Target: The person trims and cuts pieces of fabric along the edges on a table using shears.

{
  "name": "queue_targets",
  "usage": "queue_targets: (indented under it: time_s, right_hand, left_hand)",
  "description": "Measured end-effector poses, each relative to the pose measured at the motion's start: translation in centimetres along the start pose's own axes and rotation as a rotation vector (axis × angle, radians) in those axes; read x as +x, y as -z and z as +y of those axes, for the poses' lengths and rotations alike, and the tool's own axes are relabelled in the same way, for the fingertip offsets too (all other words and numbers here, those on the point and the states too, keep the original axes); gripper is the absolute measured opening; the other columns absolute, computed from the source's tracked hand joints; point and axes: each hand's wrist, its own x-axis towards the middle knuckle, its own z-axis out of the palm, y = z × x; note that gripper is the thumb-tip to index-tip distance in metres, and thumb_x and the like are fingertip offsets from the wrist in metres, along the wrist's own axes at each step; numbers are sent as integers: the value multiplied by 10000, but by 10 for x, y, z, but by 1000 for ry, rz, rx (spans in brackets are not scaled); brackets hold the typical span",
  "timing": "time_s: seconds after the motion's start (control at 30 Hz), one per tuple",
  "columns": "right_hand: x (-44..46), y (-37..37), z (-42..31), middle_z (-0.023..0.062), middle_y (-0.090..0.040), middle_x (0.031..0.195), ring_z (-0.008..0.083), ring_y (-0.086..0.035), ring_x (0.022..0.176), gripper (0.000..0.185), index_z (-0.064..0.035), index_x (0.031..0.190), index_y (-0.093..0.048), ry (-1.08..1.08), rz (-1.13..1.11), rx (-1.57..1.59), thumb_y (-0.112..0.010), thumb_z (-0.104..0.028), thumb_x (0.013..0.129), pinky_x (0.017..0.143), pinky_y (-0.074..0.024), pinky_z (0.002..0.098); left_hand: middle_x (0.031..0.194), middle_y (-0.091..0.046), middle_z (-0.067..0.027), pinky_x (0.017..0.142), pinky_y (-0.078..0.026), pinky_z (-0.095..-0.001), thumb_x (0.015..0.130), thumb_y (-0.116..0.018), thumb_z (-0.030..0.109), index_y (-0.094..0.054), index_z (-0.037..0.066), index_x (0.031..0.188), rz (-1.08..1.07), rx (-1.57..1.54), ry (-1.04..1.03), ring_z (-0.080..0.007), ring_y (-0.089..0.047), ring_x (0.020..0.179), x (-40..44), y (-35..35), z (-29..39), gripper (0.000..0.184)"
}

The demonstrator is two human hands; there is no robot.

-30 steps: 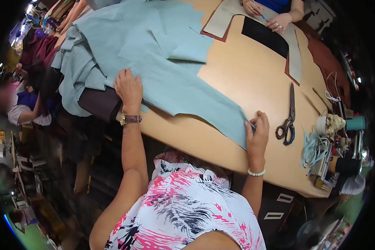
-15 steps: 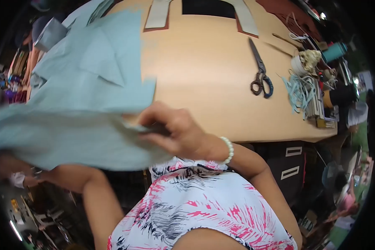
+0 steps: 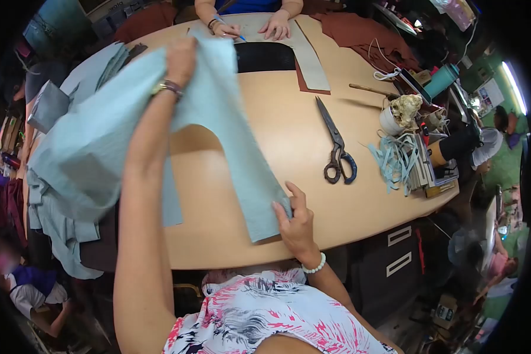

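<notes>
A large light blue-green cloth (image 3: 94,135) hangs spread across the left half of the table. My left hand (image 3: 181,62), with a watch on its wrist, is raised toward the far side and closed on the cloth's upper part. My right hand (image 3: 298,224), wearing a pale bead bracelet, pinches the near right corner of the cloth by the table's front edge. Between the two hands the cloth has a curved edge, and the tabletop shows beneath it. Dark-handled scissors (image 3: 336,144) lie to the right of the cloth.
Across the table (image 3: 200,242), another person's hands (image 3: 275,25) work with a blue pen over a pale pattern piece (image 3: 311,59) and a black piece (image 3: 265,57). On the right are blue-green strips (image 3: 392,159), a white pot (image 3: 390,121), a teal bottle (image 3: 441,81) and brown cloth (image 3: 366,41).
My left hand has swung up and away, carrying the cloth over the table. My right hand has moved right, still holding the cloth. The view has tilted up, showing the other person's hands.
</notes>
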Motion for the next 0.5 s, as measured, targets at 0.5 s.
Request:
queue_targets:
  time_s: [0.5]
  right_hand:
    - [56, 42, 50, 184, -499, 1060, 345, -488, 994, 374, 24, 1121, -496, 229, 230, -547, -590, -96, 779, 817, -404, 434]
  left_hand:
    - [1301, -419, -164, 1014, -280, -491, 829, -571, 228, -494, 54, 1173, -539, -630, -125, -339, -374, 1213, -140, 75, 177, 393]
